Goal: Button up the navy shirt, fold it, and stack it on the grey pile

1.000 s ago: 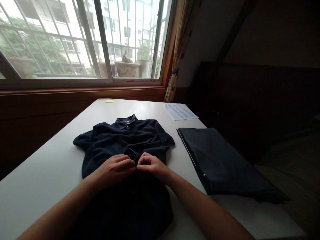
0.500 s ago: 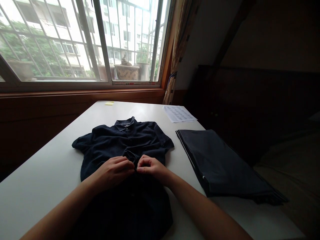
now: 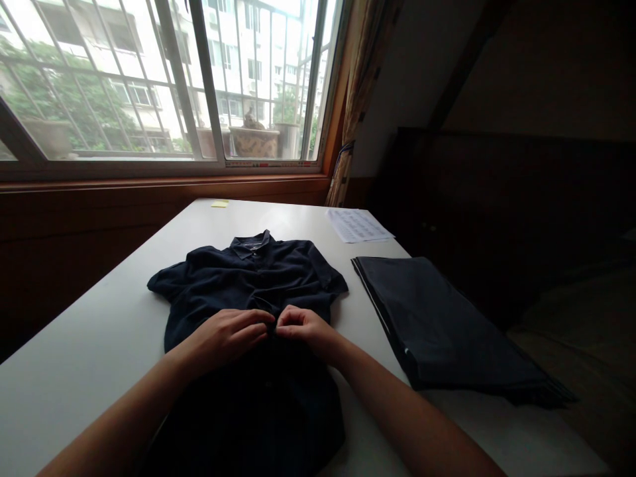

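Closest to the viewer, on the white table (image 3: 89, 351), spreads the lower part of a dark navy shirt (image 3: 253, 278), lying front up with its collar pointing away; the cloth there is so dark that few details show. Two bare forearms come in from either side of it and meet over the middle of its front. The left hand (image 3: 228, 334) lies palm down on the shirt, fingers bent and its index finger reaching to the front opening; its thumb is hidden, so whether it has hold of cloth cannot be told. The right hand (image 3: 308, 331) is nearly closed, thumb and index finger pinched together on the shirt's front edge, just beside the left fingertips. To the right of the shirt, apart from it, lies a flat, folded dark cloth (image 3: 447, 324). Beyond the hands, the shirt's chest is creased, its short sleeves spread out and its collar (image 3: 251, 245) standing up a little. Farther off than the shirt are printed sheets (image 3: 358, 226) to its right and a yellow note (image 3: 219, 204) to its left. Behind everything, past the collar, stand a patterned curtain (image 3: 355, 99) and a barred window.
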Motion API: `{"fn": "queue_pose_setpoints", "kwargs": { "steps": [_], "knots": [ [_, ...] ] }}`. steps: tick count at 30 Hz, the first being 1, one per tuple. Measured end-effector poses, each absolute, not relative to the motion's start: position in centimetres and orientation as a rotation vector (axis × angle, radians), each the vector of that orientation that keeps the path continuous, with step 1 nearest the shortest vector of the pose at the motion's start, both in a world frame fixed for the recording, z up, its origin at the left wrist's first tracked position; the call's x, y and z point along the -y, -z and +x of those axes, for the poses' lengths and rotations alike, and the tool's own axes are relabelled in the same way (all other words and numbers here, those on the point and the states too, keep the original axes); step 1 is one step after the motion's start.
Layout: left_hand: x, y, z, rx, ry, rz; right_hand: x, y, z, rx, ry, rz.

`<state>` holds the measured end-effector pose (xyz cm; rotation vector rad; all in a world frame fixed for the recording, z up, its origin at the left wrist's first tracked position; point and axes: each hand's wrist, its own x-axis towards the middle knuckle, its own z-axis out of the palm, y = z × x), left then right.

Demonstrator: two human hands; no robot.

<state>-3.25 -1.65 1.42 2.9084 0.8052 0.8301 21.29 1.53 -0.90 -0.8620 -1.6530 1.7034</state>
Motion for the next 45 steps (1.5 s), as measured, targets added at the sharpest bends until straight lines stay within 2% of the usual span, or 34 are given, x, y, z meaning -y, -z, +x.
{"fn": "queue_pose_setpoints", "kwargs": {
  "steps": [8,16,27,33,38,45],
  "knots": [
    [1.0,-0.2,-3.4,-0.905,-0.731,2.909,-1.4,1.4,20.9,1.536,-1.786,-0.903],
    [-0.2,0.2,-4.4,-1.054,-0.765,2.754,-1.3,1.3,21.2,1.708,-1.503,-0.951],
    [-2.1,0.2,-6.4,-1.279,-0.921,2.464,-2.9,-0.2,23.6,1.677,-1.801,-0.937],
    [-2.2,0.8,-6.5,-1.273,-0.937,2.431,-4.0,0.0,24.6,1.928,-1.4,-1.063],
    [-0.7,-0.7,-6.0,-1.259,-1.029,2.548,-4.0,0.3,24.4,2.123,-1.089,-1.079],
    [1.4,-2.1,-4.1,-0.911,-0.57,2.622,-3.8,0.3,24.2,2.024,-1.241,-0.974]
  ]
}}
